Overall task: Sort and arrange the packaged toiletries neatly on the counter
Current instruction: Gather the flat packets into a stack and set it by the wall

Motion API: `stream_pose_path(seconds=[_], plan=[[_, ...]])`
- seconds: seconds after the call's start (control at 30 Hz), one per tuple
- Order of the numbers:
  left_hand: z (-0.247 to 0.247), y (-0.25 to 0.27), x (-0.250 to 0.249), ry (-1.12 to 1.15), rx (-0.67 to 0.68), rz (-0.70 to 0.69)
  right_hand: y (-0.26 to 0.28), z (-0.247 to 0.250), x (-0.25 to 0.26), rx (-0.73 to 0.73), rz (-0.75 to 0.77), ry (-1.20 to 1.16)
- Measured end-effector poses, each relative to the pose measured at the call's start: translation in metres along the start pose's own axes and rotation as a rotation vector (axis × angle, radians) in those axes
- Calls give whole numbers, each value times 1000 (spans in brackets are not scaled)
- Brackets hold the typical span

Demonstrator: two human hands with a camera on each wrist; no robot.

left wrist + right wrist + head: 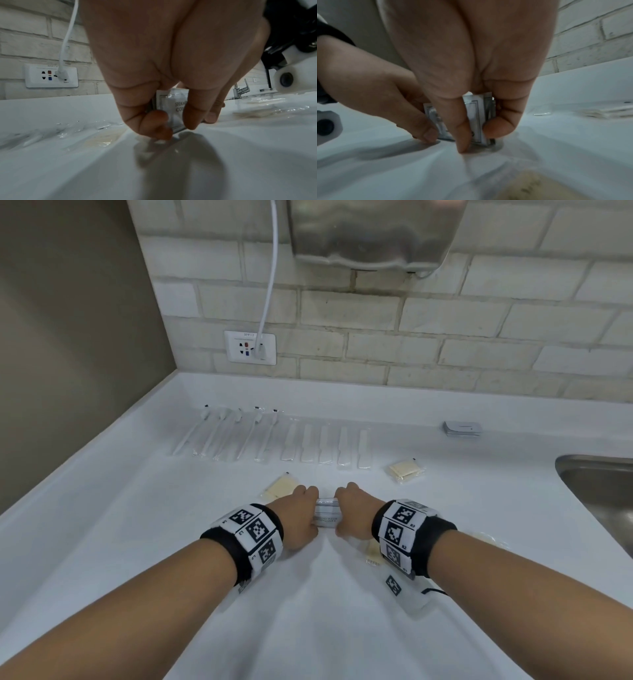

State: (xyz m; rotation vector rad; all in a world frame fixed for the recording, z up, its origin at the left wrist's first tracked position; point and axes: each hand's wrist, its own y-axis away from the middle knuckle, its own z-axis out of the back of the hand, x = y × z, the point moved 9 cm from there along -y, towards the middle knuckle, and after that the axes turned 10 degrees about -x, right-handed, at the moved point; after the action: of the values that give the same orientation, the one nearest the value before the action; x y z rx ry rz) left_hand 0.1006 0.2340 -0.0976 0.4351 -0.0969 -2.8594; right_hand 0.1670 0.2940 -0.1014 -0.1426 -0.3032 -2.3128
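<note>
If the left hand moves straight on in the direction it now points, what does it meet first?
Probably the comb packets in the back row. The left hand, gripping the sachet stack, points toward them; depth is uncertain.

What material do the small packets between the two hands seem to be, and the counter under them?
Packets: likely glossy plastic or foil film, silver-white, thin, with printed borders and lettering; the left hand and right hand hold a stack of them on edge. Counter: smooth white, seamless, faintly reflective; probably solid surface or acrylic, though stone cannot be excluded.
</note>
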Motion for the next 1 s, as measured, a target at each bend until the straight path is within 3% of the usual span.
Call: stream_pose_path(seconds=[0.33, 0.47, 0.6, 0.77, 0.87, 1.0], plan=[[-3, -2, 2, 49, 49, 22, 2, 1, 0, 79, 8, -65], [8, -6, 1, 119, 60, 2, 4, 22, -11, 11, 55, -203], [27, -19, -2, 278, -27, 52, 6, 47, -41, -77, -13, -393], [56, -57, -28, 537, -159, 101, -1, 87, -87, -70, -91, -607], [67, -94, -51, 667, -162, 135, -10, 111, -127, -95, -213, -848], [75, -149, -81, 777, -145, 227, -29, 146, -181, -217, -330, -905]])
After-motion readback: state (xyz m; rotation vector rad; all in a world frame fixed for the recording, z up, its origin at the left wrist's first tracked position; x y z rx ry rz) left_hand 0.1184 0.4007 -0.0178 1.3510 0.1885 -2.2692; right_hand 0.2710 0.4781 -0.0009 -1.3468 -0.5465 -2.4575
